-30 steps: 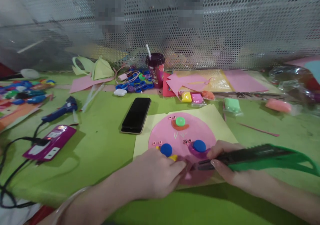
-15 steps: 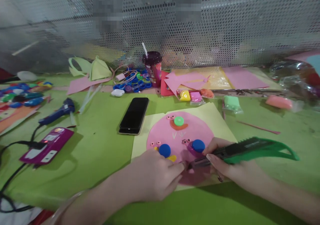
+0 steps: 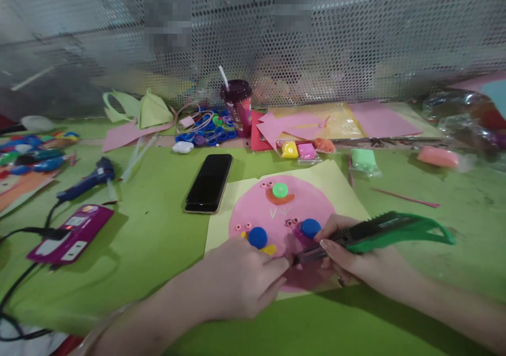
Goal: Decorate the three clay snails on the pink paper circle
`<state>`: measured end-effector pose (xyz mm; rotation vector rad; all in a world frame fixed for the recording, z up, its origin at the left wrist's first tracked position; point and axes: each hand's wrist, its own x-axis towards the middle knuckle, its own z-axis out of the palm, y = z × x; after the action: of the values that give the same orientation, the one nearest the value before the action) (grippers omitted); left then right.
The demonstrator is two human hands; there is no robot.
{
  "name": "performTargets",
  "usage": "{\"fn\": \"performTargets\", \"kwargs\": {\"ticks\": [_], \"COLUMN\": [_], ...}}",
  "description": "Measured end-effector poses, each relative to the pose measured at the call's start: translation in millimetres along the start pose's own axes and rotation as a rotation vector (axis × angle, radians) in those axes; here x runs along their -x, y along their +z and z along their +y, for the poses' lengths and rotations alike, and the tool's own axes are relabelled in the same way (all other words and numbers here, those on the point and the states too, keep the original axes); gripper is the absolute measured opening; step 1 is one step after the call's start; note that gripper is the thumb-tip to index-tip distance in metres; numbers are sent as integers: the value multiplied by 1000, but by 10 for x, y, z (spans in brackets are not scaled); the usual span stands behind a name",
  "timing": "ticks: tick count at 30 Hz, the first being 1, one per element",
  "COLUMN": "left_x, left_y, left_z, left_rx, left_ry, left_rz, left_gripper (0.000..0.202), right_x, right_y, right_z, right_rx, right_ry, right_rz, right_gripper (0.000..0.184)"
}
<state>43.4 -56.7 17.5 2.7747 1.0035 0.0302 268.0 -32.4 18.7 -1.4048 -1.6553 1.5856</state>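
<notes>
One green and black tool (image 3: 381,230): right fingers (image 3: 340,256) grip it, left fingers' (image 3: 273,273) hold unclear.

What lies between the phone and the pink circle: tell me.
In the head view, a strip of the yellow sheet lies between the phone and the pink circle.

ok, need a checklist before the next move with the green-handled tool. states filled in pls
1. Right hand gripping green-handled tool: ok.
2. Left hand well clear of the tool's tip: not ok, fingers are right by it.
3. Contact point at the tip visible: cannot tell what it touches, left fingers obscure it.
4. Blue cap nearest the right hand given room: not ok, right fingers are close beside it.
5. Drink cup upright, away from both hands: ok.
</notes>
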Motion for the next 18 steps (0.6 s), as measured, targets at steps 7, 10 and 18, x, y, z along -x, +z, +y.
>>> {"fn": "performTargets", "kwargs": {"ticks": [7,10,18], "left_x": [-4,-4,11], "left_y": [-3,2,15], "left_z": [6,-1,-13], "left_rx": [-1,2,-5], "left_ry": [1,1,2], "left_rz": [14,10,-18], "left_gripper": [18,20,26], "right_x": [-23,-14,-20], "right_y": [-18,-16,-23], "right_z": [16,-2,0], "right_rx": [55,52,32], "right_ry": [-30,-24,-39], "right_rz": [-17,-6,-10], "right_gripper": [23,23,23]}}
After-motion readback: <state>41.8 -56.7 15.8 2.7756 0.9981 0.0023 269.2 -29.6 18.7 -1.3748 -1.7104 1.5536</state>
